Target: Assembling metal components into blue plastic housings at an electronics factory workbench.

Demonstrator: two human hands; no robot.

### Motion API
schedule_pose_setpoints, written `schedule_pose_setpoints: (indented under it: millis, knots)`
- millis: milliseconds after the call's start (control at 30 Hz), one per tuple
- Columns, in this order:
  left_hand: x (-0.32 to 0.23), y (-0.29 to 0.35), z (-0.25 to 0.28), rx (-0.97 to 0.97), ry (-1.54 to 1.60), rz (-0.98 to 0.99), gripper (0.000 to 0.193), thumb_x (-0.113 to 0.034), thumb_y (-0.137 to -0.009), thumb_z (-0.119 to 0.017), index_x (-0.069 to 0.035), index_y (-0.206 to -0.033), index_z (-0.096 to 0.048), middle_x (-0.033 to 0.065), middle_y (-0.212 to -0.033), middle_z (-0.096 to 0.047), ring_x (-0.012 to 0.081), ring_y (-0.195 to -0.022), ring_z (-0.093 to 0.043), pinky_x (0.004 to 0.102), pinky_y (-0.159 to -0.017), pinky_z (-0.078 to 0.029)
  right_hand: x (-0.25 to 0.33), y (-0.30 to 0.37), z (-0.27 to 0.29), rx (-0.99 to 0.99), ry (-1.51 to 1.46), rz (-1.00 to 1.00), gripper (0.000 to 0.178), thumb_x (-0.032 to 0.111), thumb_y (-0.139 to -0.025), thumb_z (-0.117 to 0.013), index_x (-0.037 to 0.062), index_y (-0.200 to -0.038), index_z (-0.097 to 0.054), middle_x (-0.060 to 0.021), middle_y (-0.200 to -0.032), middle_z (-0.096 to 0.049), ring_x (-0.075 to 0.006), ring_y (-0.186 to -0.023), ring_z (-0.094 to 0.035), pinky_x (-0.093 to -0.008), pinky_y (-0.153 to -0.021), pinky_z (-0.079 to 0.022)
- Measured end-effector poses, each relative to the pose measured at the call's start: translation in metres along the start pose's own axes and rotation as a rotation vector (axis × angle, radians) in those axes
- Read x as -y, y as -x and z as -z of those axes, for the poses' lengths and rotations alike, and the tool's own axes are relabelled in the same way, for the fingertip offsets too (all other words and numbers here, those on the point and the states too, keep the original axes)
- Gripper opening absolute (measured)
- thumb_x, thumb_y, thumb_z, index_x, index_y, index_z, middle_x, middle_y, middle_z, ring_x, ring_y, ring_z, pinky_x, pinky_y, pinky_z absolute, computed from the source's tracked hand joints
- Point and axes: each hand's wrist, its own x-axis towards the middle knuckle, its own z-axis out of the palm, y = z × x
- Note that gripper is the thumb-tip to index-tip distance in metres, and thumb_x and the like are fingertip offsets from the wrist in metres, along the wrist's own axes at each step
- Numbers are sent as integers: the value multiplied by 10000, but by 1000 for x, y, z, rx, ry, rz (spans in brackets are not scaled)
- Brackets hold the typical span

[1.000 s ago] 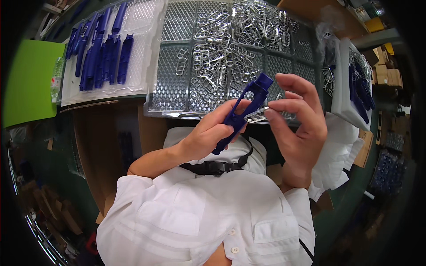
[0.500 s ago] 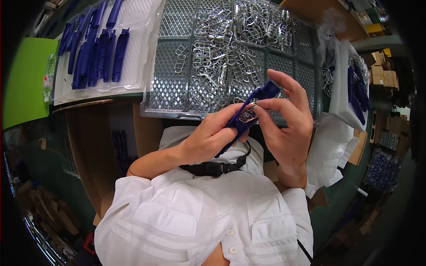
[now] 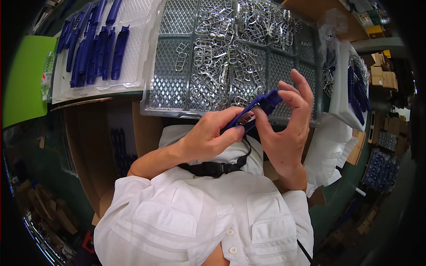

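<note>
My left hand [image 3: 205, 136] is closed around a long blue plastic part [image 3: 269, 102], tilted up to the right in front of my chest. Set in its middle is a shiny chrome frame [image 3: 246, 118], partly covered by fingers. My right hand [image 3: 286, 137] presses its thumb against the part beside the frame. Its index finger reaches the part's far end, while the other fingers are raised. Just beyond both hands, a clear compartment tray [image 3: 168, 91] carries many loose chrome frames [image 3: 211, 57] like the one in the part.
Several blue plastic parts [image 3: 104, 48] lie on a white tray [image 3: 137, 71] at the far left. Below it stands an open cardboard box [image 3: 84, 146] with blue parts inside. At right are a white foam box [image 3: 339, 93] and white wrapping [image 3: 328, 146].
The blue part has turned and sits lower in my left hand. My right thumb has moved onto it beside the chrome frame, and my right index finger has shifted to its far end.
</note>
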Motion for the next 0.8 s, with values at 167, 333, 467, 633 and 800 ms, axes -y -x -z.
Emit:
schedule_pose_setpoints:
  millis: [167,333,467,633,800]
  knots:
    - [-7,-3,-1,-37,-105,-34,201,-125,-995,-631,16,-1135,-658,57,-725,-620,132,-601,-566,309,-566,-460,-1,4,9,203,-109,-297,391,-57,-827,-789,15,-1173,-624,-113,-1213,-709,-181,-1095,-708,-334,-950,-554]
    - [-12,-10,-3,-39,-170,112,147,-104,-1028,-607,23,-1033,-680,32,-721,-692,66,-656,-650,248,-584,-502,-8,13,2,179,-147,-294,340,-47,-829,-797,15,-1127,-645,-64,-1058,-721,-135,-956,-705,-280,-870,-552]
    - [-7,-12,-6,-108,-161,126,170,-111,-1037,-624,15,-949,-697,37,-697,-699,64,-645,-663,245,-567,-498,-6,18,-3,135,-145,-241,337,-29,-819,-801,28,-1088,-607,-81,-980,-691,-194,-848,-698,-314,-784,-559]
    - [-6,-11,-4,-134,-230,177,156,-103,-1022,-660,6,-920,-704,32,-685,-696,52,-632,-650,238,-544,-477,-10,24,-9,128,-151,-188,343,-83,-813,-773,28,-1063,-566,-76,-1003,-682,-155,-866,-668,-279,-812,-543]
    - [-17,-14,1,-106,-400,154,125,-104,-1007,-673,9,-1021,-726,50,-760,-707,89,-666,-646,261,-589,-485,-19,19,-13,52,-317,-69,388,-124,-801,-771,25,-1085,-553,-132,-1028,-672,-219,-856,-683,-326,-746,-567]
